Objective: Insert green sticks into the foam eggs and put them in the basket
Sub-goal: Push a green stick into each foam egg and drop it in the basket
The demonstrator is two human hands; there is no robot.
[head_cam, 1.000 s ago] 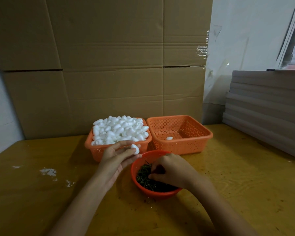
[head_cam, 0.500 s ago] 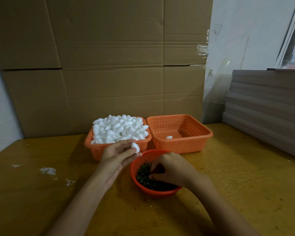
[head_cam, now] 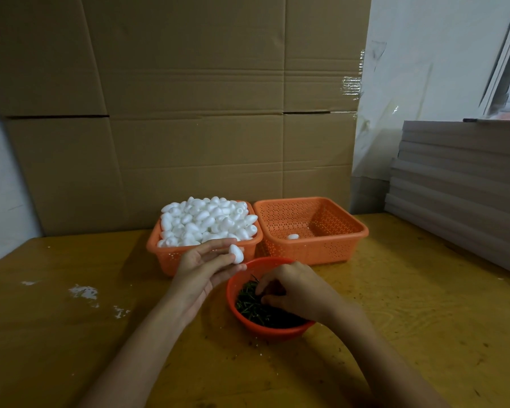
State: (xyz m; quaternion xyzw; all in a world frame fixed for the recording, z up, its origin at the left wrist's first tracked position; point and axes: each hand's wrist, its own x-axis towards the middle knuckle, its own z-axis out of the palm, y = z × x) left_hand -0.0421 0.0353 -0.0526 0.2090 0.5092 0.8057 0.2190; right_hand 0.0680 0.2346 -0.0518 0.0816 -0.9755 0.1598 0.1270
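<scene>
Left hand (head_cam: 204, 267) unmoved — yellow table (head_cam: 409, 295), cardboard wall (head_cam: 189, 113)

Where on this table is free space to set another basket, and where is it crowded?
Bare table lies right of the red bowl, between the near-empty basket and the grey boards, and left of the left hand, among white crumbs. Crowded: the middle, around full basket, bowl and right hand.

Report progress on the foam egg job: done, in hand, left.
Done: one egg lies in the right basket; whether it carries a stick is too small to tell. In hand: the left hand pinches a foam egg with no stick showing, while the right hand digs its fingers among the green sticks in the red bowl. Left: the heaped left basket of eggs, nearly the whole job.
</scene>
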